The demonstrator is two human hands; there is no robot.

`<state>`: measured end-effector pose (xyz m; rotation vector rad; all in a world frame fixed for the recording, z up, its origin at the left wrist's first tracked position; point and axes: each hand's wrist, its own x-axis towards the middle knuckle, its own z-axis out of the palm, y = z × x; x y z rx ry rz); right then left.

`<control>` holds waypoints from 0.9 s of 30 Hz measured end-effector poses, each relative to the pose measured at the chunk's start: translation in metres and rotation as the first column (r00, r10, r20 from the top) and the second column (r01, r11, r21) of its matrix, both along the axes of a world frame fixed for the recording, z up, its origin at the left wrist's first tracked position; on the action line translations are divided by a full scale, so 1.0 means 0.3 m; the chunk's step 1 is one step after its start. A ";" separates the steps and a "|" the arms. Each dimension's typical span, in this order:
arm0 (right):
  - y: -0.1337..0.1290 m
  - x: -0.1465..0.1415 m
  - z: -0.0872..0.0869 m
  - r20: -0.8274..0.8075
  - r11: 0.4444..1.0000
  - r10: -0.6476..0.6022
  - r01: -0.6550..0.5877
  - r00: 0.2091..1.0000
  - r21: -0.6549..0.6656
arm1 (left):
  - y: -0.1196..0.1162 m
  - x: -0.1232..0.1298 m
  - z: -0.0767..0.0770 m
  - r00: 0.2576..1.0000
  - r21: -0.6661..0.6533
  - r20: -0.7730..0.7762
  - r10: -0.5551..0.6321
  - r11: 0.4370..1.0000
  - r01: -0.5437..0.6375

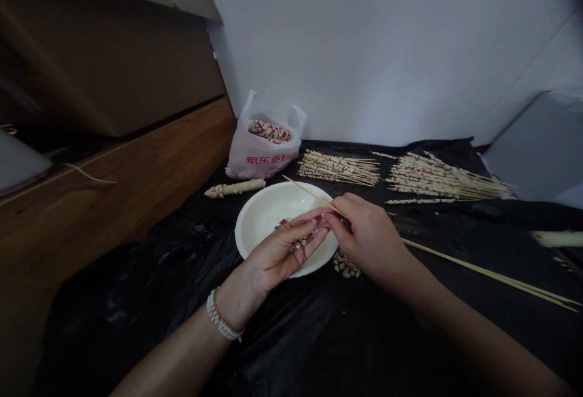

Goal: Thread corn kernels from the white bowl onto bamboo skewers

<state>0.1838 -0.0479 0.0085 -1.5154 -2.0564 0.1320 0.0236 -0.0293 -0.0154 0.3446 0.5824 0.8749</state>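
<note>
Over a white bowl [249, 221], my left hand [289, 245] is cupped around pale kernels [300, 243], its fingertips curled together near my right hand. Between the fingers and thumb of my right hand [364, 227] is a thin wooden skewer [303, 187], its pointed end up and to the left. The fingertips of both hands meet above the bowl's right side. Whether a kernel sits at the fingertips is too small to tell. Some red and dark specks show inside the bowl. Beside its lower right edge lies a small pile of kernels [346, 265], partly behind my right hand.
A plastic bag [264, 157] of speckled corn cobs stands behind the bowl. A partly stripped cob [239, 187] lies left of it. Two bundles of kernel-covered skewers [337, 167] [437, 178] lie at the back. Bare skewers [483, 271] lie right, on black plastic sheeting [182, 300].
</note>
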 end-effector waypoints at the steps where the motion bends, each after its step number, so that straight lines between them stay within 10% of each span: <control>1: -0.001 -0.002 0.000 -0.011 1.000 -0.006 0.006 1.000 0.000 | -0.001 0.002 -0.002 1.000 -0.005 -0.010 0.012 1.000 -0.012; 27: -0.038 0.008 0.041 0.203 0.999 0.026 -0.017 0.979 -0.046 | 0.085 -0.090 0.035 0.966 -0.110 0.074 0.250 0.964 -0.241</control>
